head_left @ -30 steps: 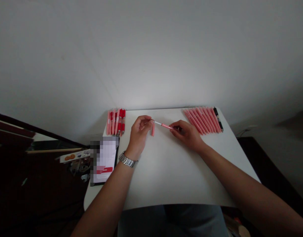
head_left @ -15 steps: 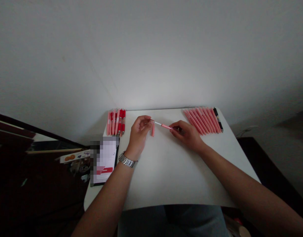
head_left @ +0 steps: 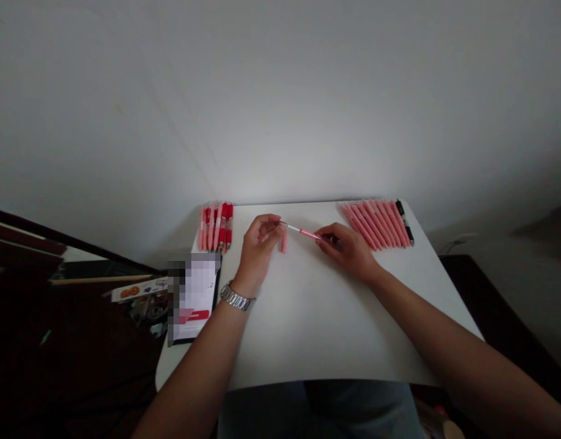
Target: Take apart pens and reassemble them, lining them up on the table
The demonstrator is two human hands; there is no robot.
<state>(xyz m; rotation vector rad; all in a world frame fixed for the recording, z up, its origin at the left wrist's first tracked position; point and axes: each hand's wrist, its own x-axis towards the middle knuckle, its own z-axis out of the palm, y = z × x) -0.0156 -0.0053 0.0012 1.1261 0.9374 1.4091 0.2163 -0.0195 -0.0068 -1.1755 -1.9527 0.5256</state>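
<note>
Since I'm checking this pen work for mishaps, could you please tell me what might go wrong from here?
1. The thin pink-and-white pen refill is pinched only at its ends between the left hand and right hand; it might bend or slip.
2. The short pink pen piece lies loose by the left hand and could get knocked and roll across the white table.

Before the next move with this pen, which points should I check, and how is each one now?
1. Left hand pinches the thin white end of the pen refill: ok.
2. Right hand grips the refill's pink end: ok.
3. Loose pink barrel piece lies on the table beside the left hand, within reach: ok.
4. Pink pens, lined up at far right, are apart from the hands: ok.
5. Refill tip condition: cannot tell.
</note>
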